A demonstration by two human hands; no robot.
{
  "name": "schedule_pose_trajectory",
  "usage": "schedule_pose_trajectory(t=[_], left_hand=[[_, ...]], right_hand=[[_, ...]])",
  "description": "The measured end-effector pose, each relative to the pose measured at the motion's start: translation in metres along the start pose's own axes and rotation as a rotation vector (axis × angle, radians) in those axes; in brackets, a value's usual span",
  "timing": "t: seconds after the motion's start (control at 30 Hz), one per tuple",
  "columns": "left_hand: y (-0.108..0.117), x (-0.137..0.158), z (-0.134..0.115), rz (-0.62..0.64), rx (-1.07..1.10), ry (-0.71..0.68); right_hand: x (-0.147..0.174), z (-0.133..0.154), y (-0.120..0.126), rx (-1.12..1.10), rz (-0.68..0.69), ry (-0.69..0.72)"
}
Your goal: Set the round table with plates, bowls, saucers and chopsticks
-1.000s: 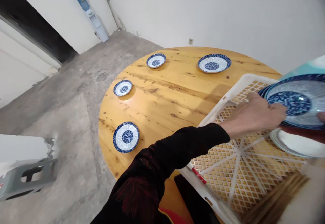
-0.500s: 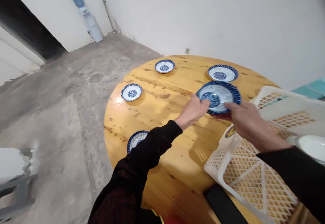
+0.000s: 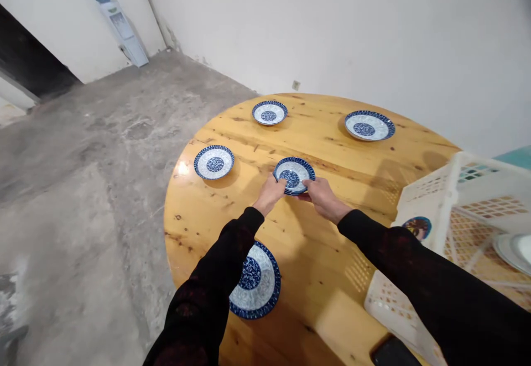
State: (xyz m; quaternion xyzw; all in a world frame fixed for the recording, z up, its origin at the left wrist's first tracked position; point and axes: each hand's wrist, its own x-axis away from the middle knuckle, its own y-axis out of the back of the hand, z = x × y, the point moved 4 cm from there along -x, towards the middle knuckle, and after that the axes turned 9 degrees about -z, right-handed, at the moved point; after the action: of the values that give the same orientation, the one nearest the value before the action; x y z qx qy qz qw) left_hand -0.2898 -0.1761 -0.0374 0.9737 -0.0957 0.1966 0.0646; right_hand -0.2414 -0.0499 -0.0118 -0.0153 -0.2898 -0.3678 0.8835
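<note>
Gripped from both sides

Our left hand and right hand grip one plate stack over the counter, its round face up, equally wide every way. Four single plates lie around it; the stacked ones we cannot count.

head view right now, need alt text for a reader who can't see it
A person's left hand and right hand hold a stack of blue-and-white plates over a round wooden table. Four similar plates sit spread out on it, one partly hidden by the left sleeve. A white basket is at right.
</note>
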Motion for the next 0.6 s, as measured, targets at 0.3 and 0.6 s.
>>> schedule_pose_trajectory(t=[0.3,0.6], left_hand=[[0.020,-0.043,0.016,-0.031,0.021,0.061],[0.025,-0.075,0.013,-0.028,0.085,0.023]], right_hand=[[-0.026,-0.013,-0.043,-0.022,0.002,-0.051],[-0.055,-0.009,-0.060,0.008,-0.004,0.001]])
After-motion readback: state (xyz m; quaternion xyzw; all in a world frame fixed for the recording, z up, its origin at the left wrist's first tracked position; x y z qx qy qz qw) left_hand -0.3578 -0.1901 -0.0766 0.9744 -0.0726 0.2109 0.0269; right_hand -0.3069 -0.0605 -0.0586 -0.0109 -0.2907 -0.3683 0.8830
